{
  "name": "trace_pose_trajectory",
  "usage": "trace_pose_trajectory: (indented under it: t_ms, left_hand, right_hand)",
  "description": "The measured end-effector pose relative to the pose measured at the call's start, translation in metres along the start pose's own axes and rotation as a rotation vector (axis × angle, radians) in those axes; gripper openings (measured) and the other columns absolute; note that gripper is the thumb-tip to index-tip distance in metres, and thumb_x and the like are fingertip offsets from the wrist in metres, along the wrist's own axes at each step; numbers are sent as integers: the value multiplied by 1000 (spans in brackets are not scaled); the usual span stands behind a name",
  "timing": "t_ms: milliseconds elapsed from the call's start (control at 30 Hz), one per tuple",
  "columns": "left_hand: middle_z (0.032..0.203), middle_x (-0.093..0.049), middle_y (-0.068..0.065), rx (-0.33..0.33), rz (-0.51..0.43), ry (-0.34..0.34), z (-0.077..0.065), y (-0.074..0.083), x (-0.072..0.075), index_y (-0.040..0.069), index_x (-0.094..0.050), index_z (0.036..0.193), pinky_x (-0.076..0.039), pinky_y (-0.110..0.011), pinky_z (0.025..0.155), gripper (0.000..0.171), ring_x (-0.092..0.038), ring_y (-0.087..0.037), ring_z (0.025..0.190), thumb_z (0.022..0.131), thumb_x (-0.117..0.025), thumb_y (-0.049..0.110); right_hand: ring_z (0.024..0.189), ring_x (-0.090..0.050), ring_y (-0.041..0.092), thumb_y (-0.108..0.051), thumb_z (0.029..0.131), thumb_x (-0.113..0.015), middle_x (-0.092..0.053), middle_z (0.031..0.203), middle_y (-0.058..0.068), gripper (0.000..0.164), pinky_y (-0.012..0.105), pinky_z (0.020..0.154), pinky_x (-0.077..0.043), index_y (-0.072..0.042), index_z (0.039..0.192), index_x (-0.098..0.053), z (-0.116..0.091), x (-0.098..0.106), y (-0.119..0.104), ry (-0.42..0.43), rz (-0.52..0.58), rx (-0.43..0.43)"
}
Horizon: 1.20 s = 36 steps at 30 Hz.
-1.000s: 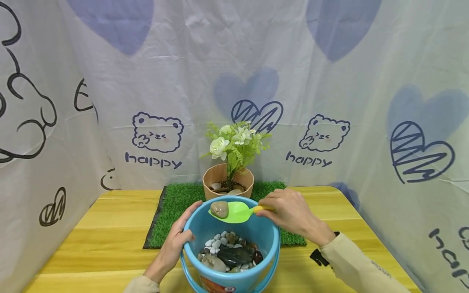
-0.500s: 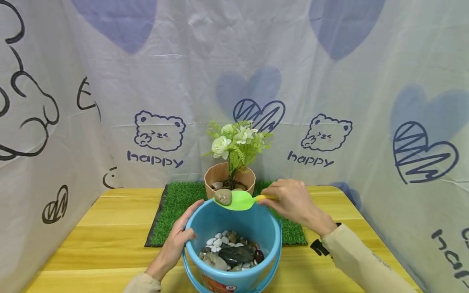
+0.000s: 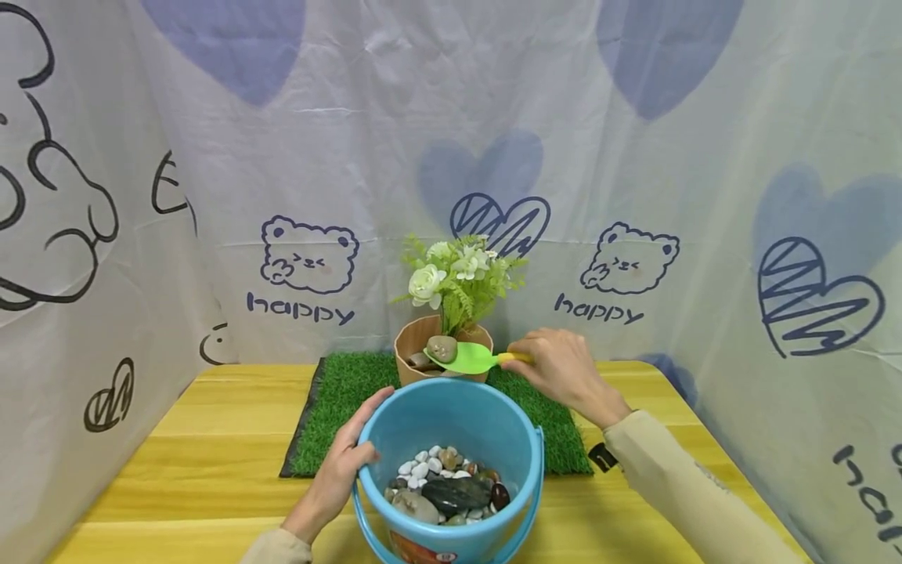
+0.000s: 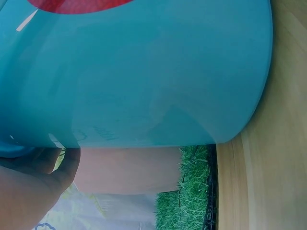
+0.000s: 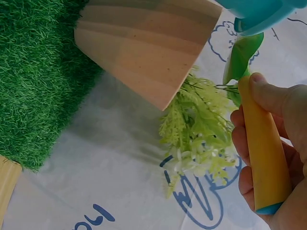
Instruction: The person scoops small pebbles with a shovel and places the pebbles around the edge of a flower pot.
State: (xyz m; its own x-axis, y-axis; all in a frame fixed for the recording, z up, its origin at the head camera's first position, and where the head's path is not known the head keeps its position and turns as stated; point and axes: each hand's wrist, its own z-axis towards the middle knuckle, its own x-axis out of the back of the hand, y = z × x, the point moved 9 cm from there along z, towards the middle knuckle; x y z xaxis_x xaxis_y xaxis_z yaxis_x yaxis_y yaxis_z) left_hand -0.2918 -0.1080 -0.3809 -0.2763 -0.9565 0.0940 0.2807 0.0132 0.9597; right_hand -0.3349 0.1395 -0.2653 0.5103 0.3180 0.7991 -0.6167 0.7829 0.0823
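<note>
Left hand (image 3: 338, 470) still on the blue bucket (image 3: 451, 411), thumb over the rim, fingers along the outside wall. Stone (image 3: 442, 348), riding the green scoop (image 3: 474, 358), has gone from above the bucket to the pot (image 5: 144, 43) opening (bucket hides the pot's base; grass mat (image 3: 345, 415) behind). White flowers (image 3: 426, 284) stand close by. Right hand (image 3: 560, 368), now farther forward, has fingers wrapped round the yellow handle (image 5: 266, 148).

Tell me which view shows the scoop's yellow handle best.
The right wrist view: the handle appears large, nearly full length, gripped by the right hand. The head view shows only a short piece beside the green blade; the left wrist view shows none of it.
</note>
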Motion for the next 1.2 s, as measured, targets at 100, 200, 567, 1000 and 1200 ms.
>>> trace_pose_trajectory:
  t_ms: [100, 200, 567, 1000, 1200]
  left_hand:
    - [154, -36, -17, -3, -2, -4, -1, 0, -1, 21, -31, 153, -49, -50, 94, 80, -46, -44, 130, 75, -41, 4]
    - [154, -37, -16, -10, 2, -2, -1, -1, 0, 22, -31, 153, -49, -49, 94, 80, -47, -44, 130, 76, -41, 4]
    - [155, -35, -18, -9, -10, -9, -1, 0, -1, 22, -31, 153, -49, -51, 95, 80, -45, -45, 131, 75, -41, 4]
    - [155, -35, -16, -2, -10, -5, -1, 0, -1, 21, -31, 153, -48, -51, 96, 81, -44, -44, 132, 75, -41, 4]
    - [155, -35, -17, -9, 0, -7, -1, 1, -1, 21, -30, 153, -48, -51, 96, 80, -44, -44, 132, 76, -41, 4]
  right_hand:
    - [56, -50, 6, -39, 84, -72, -70, 76, -3, 25, 19, 46, -32, -17, 93, -79, 1, -5, 4, -7, -6, -31]
    - [55, -49, 6, -40, 85, -71, -69, 75, -3, 26, 20, 47, -32, -17, 94, -78, 3, -11, 7, -29, -10, -66]
    - [58, -51, 8, -37, 84, -73, -65, 70, -4, 22, 24, 55, -37, -16, 89, -78, 9, -30, 11, -74, -30, -117]
    - [73, -59, 14, -34, 82, -75, -73, 86, -2, 23, 31, 68, -28, -19, 100, -78, 20, -44, 10, -78, -66, -87]
    - [76, -59, 16, -31, 82, -76, -73, 86, -4, 22, 34, 70, -29, -21, 101, -79, 23, -46, 4, -38, -80, -6]
